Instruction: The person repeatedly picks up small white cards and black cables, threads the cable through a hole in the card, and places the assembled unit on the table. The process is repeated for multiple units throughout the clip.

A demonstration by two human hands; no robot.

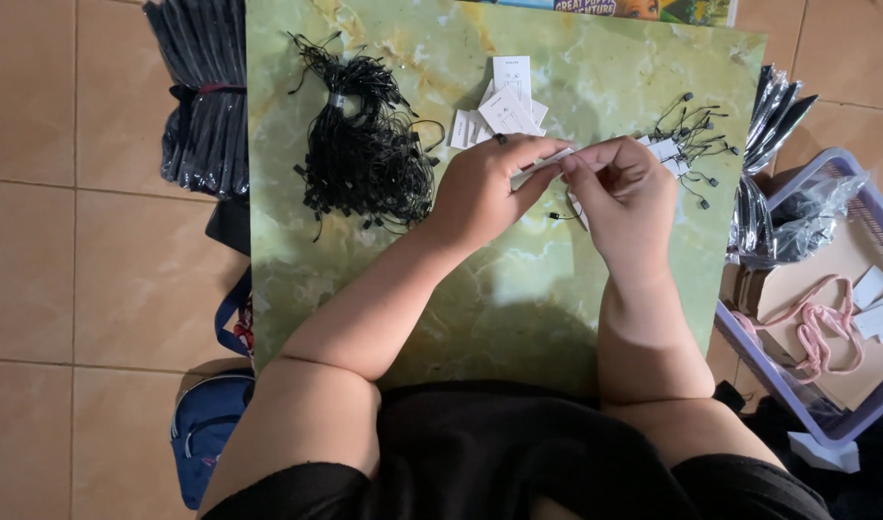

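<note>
At the far left, a stack of black packets (202, 91) bound by a band lies on the tiled floor (37, 241), just beside the green marbled board (518, 289). Below it, a blue bag (205, 429) rests against the board's lower left corner.

On the board's left portion lies a tangled bundle of black string loops (364, 154). To its right, a loose pile of small white tags (504, 111) sits near the board's top edge.

Your left forearm runs diagonally up and to the right from the elbow. Your left hand (485, 188) is held palm down, fingers curled, thumb and forefinger pinching the left end of a white tag (542, 166).

Your right forearm rises nearly straight. Your right hand (626, 193) is curled inward, its fingertips pressed together at the tag's right end, touching the left hand's fingertips. The tag is held above the board's centre. A thin black string (560, 216) shows just below the hands; you cannot tell which hand grips it.

Right of the hands, a small heap of strung tags (690, 135) lies on the board. Further right, shiny black packets (777, 106) lean at the board's edge, and a lilac basket (846, 173) holds brown cardboard, pink cord and white tags.
</note>
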